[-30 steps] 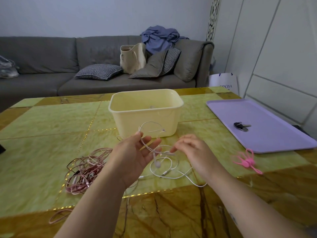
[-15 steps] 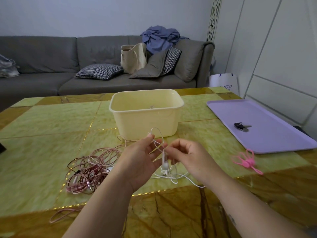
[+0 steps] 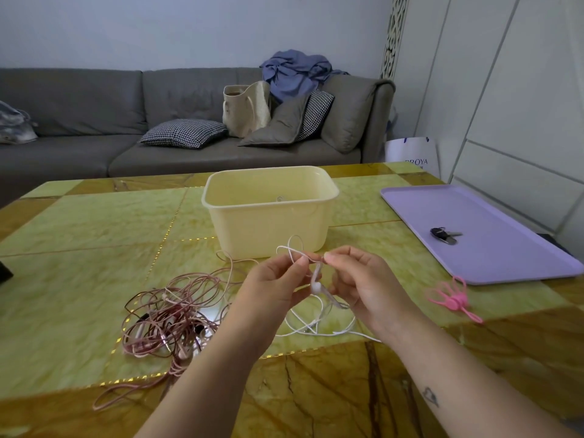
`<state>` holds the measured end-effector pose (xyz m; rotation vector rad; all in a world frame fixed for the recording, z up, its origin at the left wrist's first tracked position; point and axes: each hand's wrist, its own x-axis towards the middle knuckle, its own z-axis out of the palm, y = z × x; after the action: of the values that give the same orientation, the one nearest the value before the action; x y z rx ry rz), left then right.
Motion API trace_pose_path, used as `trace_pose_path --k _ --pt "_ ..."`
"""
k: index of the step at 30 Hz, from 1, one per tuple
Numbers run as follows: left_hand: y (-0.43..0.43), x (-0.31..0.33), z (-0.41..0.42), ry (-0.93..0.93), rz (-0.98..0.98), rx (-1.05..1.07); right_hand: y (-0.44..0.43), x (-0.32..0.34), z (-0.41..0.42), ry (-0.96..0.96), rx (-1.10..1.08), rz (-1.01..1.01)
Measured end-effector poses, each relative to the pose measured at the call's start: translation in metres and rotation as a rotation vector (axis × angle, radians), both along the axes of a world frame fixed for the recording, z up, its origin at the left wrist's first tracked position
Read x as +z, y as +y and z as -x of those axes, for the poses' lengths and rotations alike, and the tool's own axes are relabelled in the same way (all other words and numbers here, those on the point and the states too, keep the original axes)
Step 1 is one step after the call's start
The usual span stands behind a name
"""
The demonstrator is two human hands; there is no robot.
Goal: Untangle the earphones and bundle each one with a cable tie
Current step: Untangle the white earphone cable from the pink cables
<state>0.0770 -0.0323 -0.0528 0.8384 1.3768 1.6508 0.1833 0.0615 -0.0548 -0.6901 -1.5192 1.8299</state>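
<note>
Left hand (image 3: 271, 287), right hand (image 3: 366, 282) — both raised, pinching white earphones (image 3: 316, 286).

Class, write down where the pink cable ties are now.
In the head view, the pink cable ties lie on the table at right, just off the near edge of the purple tray, to the right of the right hand.

Table (image 3: 94, 222), green and amber stone-pattern top with thin gold seams, lies under fingers (image 3: 339, 258). Well beyond fingers: long grey sofa (image 3: 94, 105) against plain pale wall (image 3: 189, 33). On sofa seat: flat houndstooth cushion (image 3: 186, 133), beige tote bag (image 3: 246, 109), grey cushion (image 3: 278, 124). Blue cloth (image 3: 297, 74) heaped on backrest. Far right of fingers: white panelled wall (image 3: 521, 105), carved lattice strip (image 3: 393, 36) at its edge, white paper bag (image 3: 410, 153) beside sofa arm. Light soft, even.
</note>
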Motion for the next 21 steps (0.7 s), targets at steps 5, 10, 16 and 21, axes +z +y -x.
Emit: trace_pose_path --k 5,10,16,21 --pt "-0.002 -0.001 -0.003 0.058 -0.017 -0.001 -0.001 0.002 0.001 0.009 -0.075 0.063" --pt "-0.001 0.0 0.003 -0.143 -0.099 0.038 0.018 -0.006 -0.003 0.04 -0.365 0.188" --pt "-0.004 0.005 0.012 -0.269 -0.123 0.039 0.02 0.0 -0.006 0.069 -0.346 0.203" --pt "-0.003 0.006 0.019 -0.486 -0.139 0.178 0.023 0.004 -0.008 0.401 -0.297 0.64"
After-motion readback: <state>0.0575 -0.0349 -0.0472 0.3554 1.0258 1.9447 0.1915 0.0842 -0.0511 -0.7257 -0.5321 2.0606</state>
